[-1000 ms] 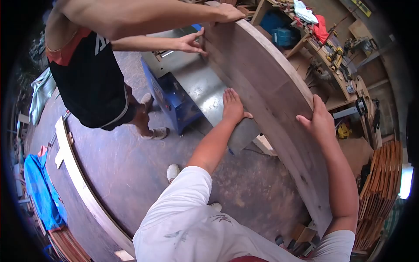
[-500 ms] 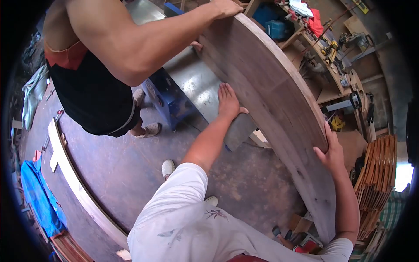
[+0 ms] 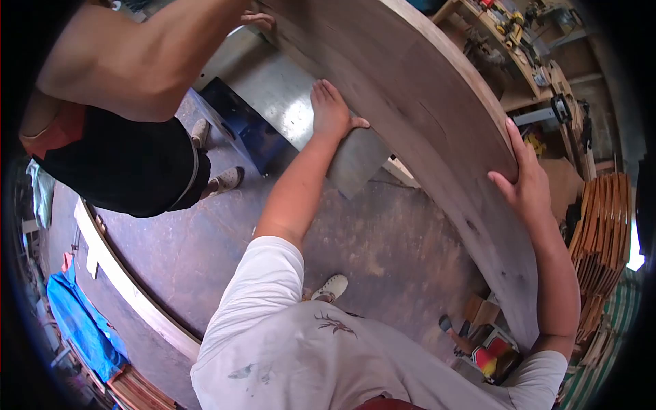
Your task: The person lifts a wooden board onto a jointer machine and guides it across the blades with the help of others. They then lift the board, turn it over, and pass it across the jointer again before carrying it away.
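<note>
A long, wide wooden board [image 3: 417, 102], curved along its pale upper edge, stands on its side and slants across the view. My right hand [image 3: 529, 174] grips that upper edge, with the thumb on the board's face and the fingers over the rim. Down at the lower edge, my left hand [image 3: 333, 113] rests with straight fingers and thumb stretched out, touching the board by the shiny metal tabletop [image 3: 273, 96]. At the far end is a co-worker in a black and red top; one of their hands [image 3: 258, 19] is at the board's lower edge.
A curved pale wooden strip [image 3: 137, 297] stands on the left, near a blue cloth [image 3: 82, 321]. Tools crowd a wooden bench [image 3: 526, 61] at upper right. Stacked wooden slats [image 3: 601, 232] are on the right. Boxes [image 3: 488, 342] sit by the board's near end.
The view has shifted forward along the floor. The board, the co-worker and my left hand now appear further up and left; both my hands keep their places on the board.
</note>
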The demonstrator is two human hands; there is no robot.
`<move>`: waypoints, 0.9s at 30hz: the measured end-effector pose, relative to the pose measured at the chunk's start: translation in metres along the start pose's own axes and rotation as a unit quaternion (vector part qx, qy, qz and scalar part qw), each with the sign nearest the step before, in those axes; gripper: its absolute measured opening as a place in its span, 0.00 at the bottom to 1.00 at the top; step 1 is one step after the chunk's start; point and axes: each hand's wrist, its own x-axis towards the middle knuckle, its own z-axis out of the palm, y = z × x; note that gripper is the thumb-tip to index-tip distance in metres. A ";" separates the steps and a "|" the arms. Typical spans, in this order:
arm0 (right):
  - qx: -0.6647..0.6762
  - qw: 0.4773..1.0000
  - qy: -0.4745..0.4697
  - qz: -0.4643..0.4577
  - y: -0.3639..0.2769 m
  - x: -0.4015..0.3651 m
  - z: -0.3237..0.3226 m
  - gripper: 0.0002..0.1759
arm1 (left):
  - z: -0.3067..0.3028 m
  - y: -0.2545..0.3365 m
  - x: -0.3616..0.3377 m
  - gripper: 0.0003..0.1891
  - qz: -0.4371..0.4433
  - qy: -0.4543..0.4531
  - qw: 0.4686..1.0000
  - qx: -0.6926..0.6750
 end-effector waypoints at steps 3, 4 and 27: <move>-0.006 1.000 0.000 0.005 -0.001 0.005 0.002 0.59 | 0.003 -0.001 0.000 0.81 0.010 0.020 1.000 0.013; 0.001 1.000 0.011 -0.006 -0.002 0.006 0.003 0.59 | 0.003 -0.001 0.001 0.81 0.009 0.021 1.000 0.014; -0.007 1.000 0.025 -0.006 -0.024 0.044 0.010 0.56 | -0.005 0.001 0.001 0.79 0.004 -0.018 1.000 0.014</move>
